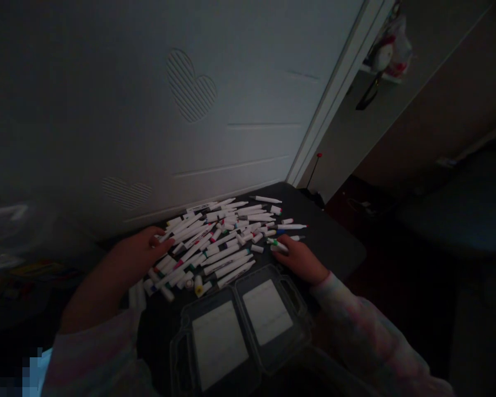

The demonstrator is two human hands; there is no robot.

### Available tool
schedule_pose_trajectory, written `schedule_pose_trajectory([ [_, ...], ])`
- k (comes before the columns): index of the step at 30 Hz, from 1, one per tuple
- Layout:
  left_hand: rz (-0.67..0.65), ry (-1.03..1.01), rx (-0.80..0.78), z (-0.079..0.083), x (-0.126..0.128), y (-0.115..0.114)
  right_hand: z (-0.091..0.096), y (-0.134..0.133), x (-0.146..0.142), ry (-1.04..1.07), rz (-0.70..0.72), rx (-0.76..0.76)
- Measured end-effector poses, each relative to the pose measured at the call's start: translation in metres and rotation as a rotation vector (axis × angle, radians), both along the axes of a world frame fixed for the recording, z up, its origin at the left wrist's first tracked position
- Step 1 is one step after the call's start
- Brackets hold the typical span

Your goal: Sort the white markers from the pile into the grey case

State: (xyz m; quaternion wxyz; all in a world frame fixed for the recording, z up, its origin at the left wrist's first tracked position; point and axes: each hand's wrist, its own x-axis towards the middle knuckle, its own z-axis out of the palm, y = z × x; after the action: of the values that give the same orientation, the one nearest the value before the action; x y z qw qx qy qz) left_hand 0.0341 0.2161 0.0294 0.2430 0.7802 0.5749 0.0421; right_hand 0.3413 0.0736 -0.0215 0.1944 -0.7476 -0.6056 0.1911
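Note:
A heap of white markers (227, 264) and loose caps lies on a dark tabletop, several with coloured ends. My right hand (300, 259) is closed around a white marker with a green end (278, 244), at the heap's right edge. At the left edge, my left hand (143, 251) rests over the markers, thumb and forefinger apart with white barrels showing in the gap; its other fingers are partly hidden. Nearest me, a clear plastic case (254, 347) lies unfolded, a white rectangular panel in each half.
Behind the table stands a pale door (248, 105) with striped heart reliefs. A white shelf unit (357, 132) is at right, with a hanging bag (397, 55). Clear plastic (8, 226) shows at far left. The room is dim.

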Motion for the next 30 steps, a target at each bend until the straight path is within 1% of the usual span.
schedule_pose_trajectory([
  [5,-0.025,-0.012,-0.014,0.0,-0.002,0.001,0.0,0.001,0.002,0.159,0.022,0.083],
  [7,-0.023,-0.017,-0.008,0.001,-0.001,0.0,0.003,0.006,0.004,0.215,-0.003,0.145],
  [9,-0.012,-0.025,-0.002,0.002,0.0,-0.002,0.007,0.018,0.006,0.219,-0.01,0.195],
  [10,0.0,-0.028,0.0,0.003,0.001,-0.003,0.009,0.025,0.007,0.18,0.0,0.193],
  [14,0.052,-0.06,0.044,0.007,0.003,-0.007,0.015,0.059,0.001,-0.098,0.057,0.098],
  [17,0.054,-0.064,0.076,0.011,0.002,-0.009,0.017,0.079,-0.007,-0.198,0.058,0.095],
  [19,0.063,-0.05,0.089,0.015,0.002,-0.01,0.015,0.086,-0.011,-0.249,0.038,0.089],
  [24,0.099,-0.04,0.128,0.022,0.005,-0.017,0.01,0.085,-0.014,-0.34,-0.016,0.039],
  [30,0.106,-0.034,0.134,0.028,0.013,-0.024,0.006,0.078,-0.018,-0.412,0.0,-0.003],
])
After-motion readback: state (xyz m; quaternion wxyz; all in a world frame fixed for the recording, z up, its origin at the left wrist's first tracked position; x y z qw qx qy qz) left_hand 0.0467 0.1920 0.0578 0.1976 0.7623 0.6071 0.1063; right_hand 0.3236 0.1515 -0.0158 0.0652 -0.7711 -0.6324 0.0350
